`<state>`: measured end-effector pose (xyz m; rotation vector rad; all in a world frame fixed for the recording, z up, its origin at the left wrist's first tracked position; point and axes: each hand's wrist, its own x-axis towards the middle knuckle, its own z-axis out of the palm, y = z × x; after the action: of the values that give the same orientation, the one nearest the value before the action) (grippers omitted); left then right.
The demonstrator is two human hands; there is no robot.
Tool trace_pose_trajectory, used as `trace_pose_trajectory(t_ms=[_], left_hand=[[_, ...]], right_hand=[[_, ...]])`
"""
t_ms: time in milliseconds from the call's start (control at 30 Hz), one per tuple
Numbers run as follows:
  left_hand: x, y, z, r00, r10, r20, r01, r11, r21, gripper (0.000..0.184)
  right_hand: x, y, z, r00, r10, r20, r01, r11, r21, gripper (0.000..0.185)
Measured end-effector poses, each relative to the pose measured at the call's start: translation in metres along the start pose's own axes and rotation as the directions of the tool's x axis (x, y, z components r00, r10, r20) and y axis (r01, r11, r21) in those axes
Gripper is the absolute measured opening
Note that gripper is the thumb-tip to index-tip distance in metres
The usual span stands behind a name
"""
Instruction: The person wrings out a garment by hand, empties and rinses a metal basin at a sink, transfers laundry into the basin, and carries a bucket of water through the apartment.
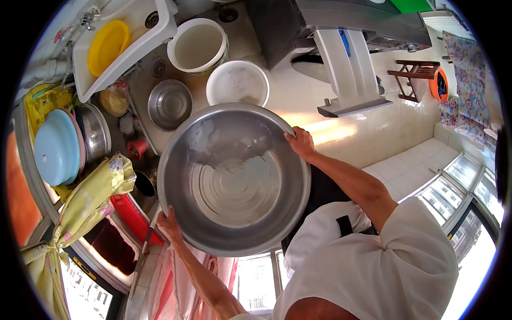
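A large metal basin (234, 186) is held out in front of my body between both hands, its inside facing the camera. A little water or wet sheen shows on its inner wall and bottom. My left hand (169, 226) grips the rim at the lower left, thumb over the edge. At the upper right of the rim, my right hand (301, 143) is closed on it, with the other fingers partly hidden. Just beyond the basin's far rim stands a white bucket (238, 82), and a smaller metal bowl (169, 104) sits on the floor to its left.
A white sink (120, 64) with a yellow basin (109, 48) is at the upper left. Another white bucket (197, 45) stands near it. Blue basins (53, 146) lean at the left. A wooden stool (413, 77) is at the right, beyond a grey-white panel (349, 69).
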<state>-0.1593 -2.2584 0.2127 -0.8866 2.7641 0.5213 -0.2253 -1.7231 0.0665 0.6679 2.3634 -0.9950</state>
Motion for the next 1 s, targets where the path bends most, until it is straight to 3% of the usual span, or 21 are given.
trace_pose_trajectory(t_ms=[133,200,233,400,533,600,633,733,933,1000], left_hand=[[0.024,0.041,-0.008,1.000,-0.009,0.006,0.008,0.992,0.123,0.043],[0.049,0.039,-0.010,0.985,0.162,0.067,-0.172,0.969,0.178,0.042],[0.057,0.048,-0.010,0.984,0.165,0.069,-0.175,0.968,0.182,0.042],[0.093,0.091,-0.014,0.970,0.153,0.191,-0.155,0.988,-0.008,0.036],[0.122,0.114,-0.014,0.961,0.126,0.247,-0.121,0.992,-0.035,0.033],[0.135,0.129,-0.020,0.937,0.042,0.347,-0.041,0.999,-0.011,0.028],[0.146,0.130,-0.023,0.922,0.091,0.376,-0.109,0.994,0.026,0.028],[0.137,0.184,-0.037,0.931,0.036,0.363,-0.043,0.999,0.011,0.029],[0.161,0.183,-0.039,0.929,0.144,0.341,-0.194,0.974,0.118,0.031],[0.159,0.177,-0.039,0.932,0.192,0.308,-0.246,0.958,0.148,0.032]], right_hand=[[0.022,0.020,0.014,1.000,0.021,-0.017,-0.021,1.000,0.012,0.040],[0.034,0.022,0.013,0.998,0.052,0.019,-0.052,0.999,0.009,0.042],[0.041,0.025,0.014,0.997,0.063,0.050,-0.062,0.998,-0.027,0.042],[0.065,0.036,0.013,0.983,0.124,0.137,-0.118,0.992,-0.049,0.048],[0.073,0.029,0.001,0.964,0.176,0.197,-0.165,0.984,-0.070,0.054],[0.078,0.025,-0.005,0.930,0.285,0.231,-0.295,0.956,0.007,0.055],[0.079,0.024,-0.008,0.929,0.287,0.232,-0.298,0.955,0.011,0.055],[0.081,0.022,-0.014,0.905,0.310,0.290,-0.346,0.935,0.080,0.057],[0.091,0.036,0.004,0.896,0.305,0.322,-0.363,0.922,0.136,0.051],[0.084,0.030,0.006,0.933,0.287,0.219,-0.324,0.933,0.158,0.048]])
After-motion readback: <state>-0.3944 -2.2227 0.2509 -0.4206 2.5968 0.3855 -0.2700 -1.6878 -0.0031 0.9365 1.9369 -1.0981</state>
